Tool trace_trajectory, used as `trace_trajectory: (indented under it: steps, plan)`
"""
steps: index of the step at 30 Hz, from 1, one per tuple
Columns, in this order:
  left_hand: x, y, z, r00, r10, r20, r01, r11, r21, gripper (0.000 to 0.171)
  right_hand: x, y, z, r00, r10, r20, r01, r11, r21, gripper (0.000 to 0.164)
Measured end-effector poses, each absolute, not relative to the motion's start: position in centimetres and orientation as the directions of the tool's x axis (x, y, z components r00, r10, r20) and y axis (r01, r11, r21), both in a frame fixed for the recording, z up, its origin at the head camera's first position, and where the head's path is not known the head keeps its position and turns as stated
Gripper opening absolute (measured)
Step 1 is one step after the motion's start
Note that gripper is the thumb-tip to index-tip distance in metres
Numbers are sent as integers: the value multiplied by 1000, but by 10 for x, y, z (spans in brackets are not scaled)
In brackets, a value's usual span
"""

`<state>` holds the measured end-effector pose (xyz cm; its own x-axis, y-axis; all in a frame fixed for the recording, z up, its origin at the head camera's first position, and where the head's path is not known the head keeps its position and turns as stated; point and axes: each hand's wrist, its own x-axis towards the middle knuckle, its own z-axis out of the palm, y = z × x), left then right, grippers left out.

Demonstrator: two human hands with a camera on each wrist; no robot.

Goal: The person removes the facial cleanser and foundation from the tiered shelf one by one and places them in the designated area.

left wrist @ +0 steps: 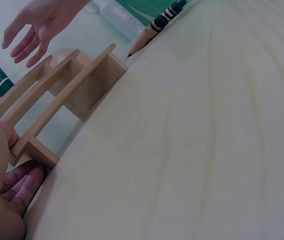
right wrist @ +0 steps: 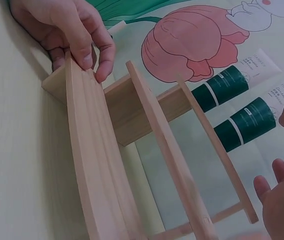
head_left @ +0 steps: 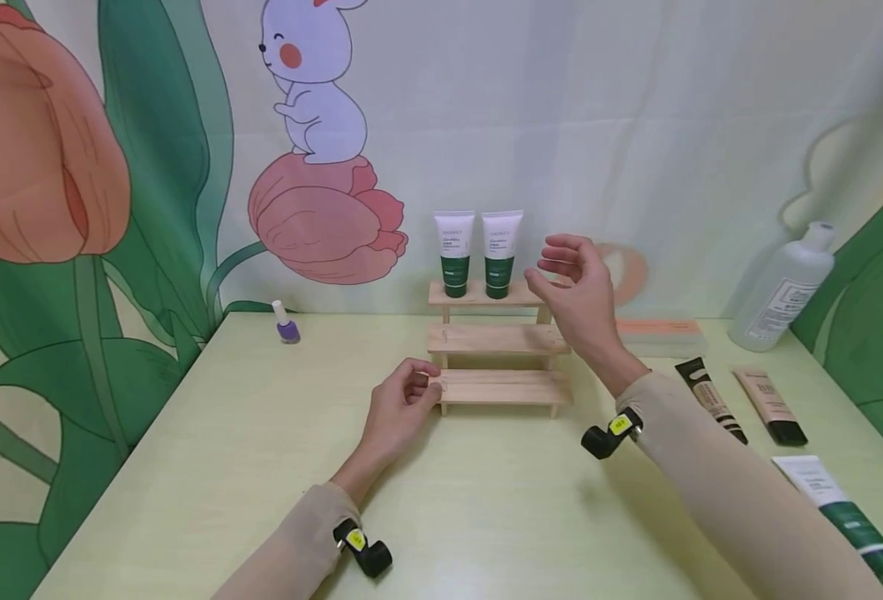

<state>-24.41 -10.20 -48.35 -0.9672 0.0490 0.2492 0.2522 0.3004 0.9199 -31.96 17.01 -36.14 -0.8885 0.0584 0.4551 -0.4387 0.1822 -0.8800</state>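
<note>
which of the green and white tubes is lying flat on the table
The tube at the right front of the table; it alone lies down. The left upright tube and right upright tube stand on the wooden rack.

White-and-green tubes (head_left: 499,250), pale tan stand (head_left: 501,386), purple nail-polish bottle (head_left: 288,332), coral-and-green tulip-patterned backdrop (head_left: 321,221)

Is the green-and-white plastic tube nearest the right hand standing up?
Upright: the tube stands green end down on the stepped wooden rack.
</note>
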Motion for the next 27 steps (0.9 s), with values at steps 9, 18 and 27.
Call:
trace_trajectory:
  steps: [9,18,27]
  plan:
    - [-243,-103,-483,-966,42,254,254,303,918,17,-337,147,-358,-897,-14,441,-437,160,-885,55]
    - [-243,-101,-481,-968,47,247,249,310,918,16,-339,136,-356,-900,-28,435,-431,204,-879,56]
    - [-243,-101,-480,-968,46,247,248,310,918,15,-340,134,-357,-906,-22,423,-417,218,-882,56]
